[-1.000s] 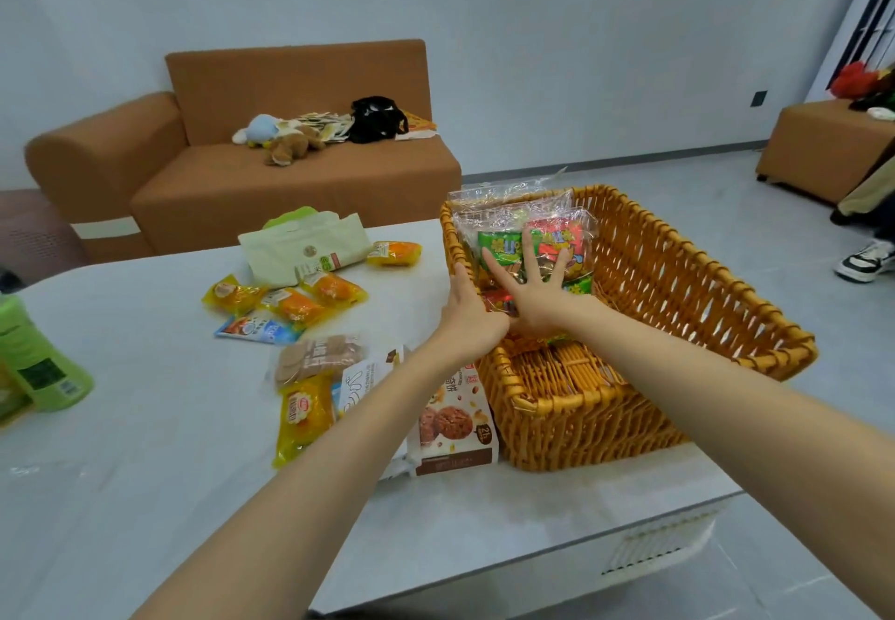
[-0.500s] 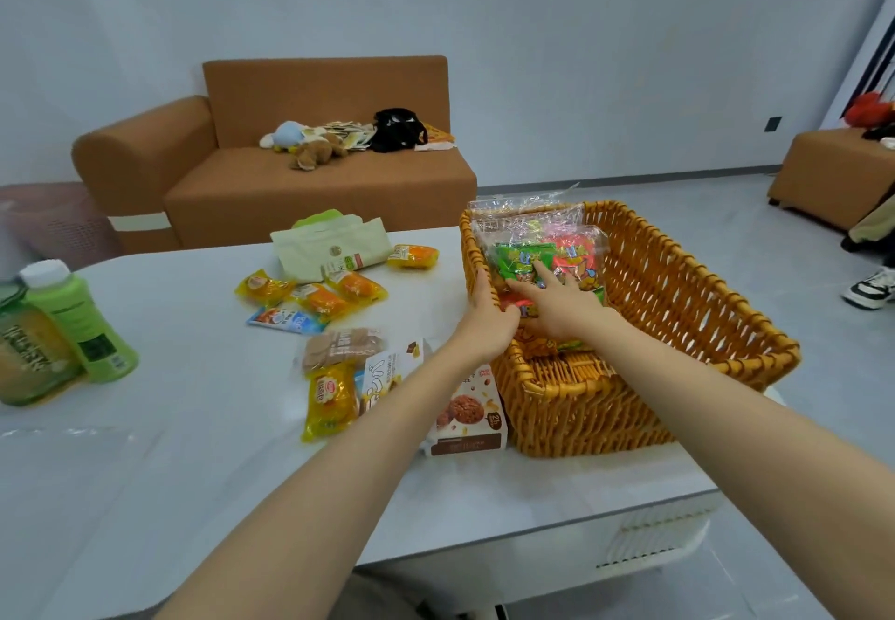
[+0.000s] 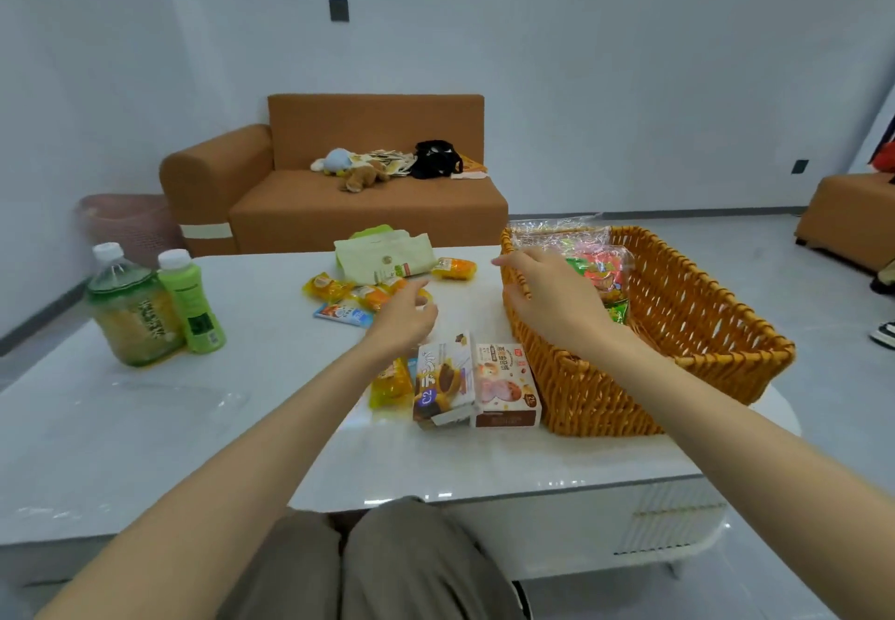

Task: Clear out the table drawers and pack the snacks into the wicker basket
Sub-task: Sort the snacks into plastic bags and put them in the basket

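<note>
At the left edge of the table (image 3: 193, 425) stand two bottles, a broad one (image 3: 131, 304) and a slim green one (image 3: 191, 300), touching. Towards the middle lie the loose snacks. I count three yellow packets (image 3: 327, 286) in a cluster with one blue-and-white packet (image 3: 343, 314), two green pouches (image 3: 382, 256) behind them and one orange packet (image 3: 453, 268) beside those. My left hand (image 3: 404, 316) hovers right over that cluster, fingers loosely curled and holding nothing, so it is the nearer hand for them. Near the front edge lie one more yellow packet (image 3: 390, 384) and two boxes (image 3: 443, 384), long axes pointing away from me, the right box touching the wicker basket (image 3: 678, 309). My right hand (image 3: 547, 295) is apart from the left, fingers relaxed and empty above the basket's left rim. The basket sits at the right edge and holds several crinkly bags (image 3: 600, 270).
</note>
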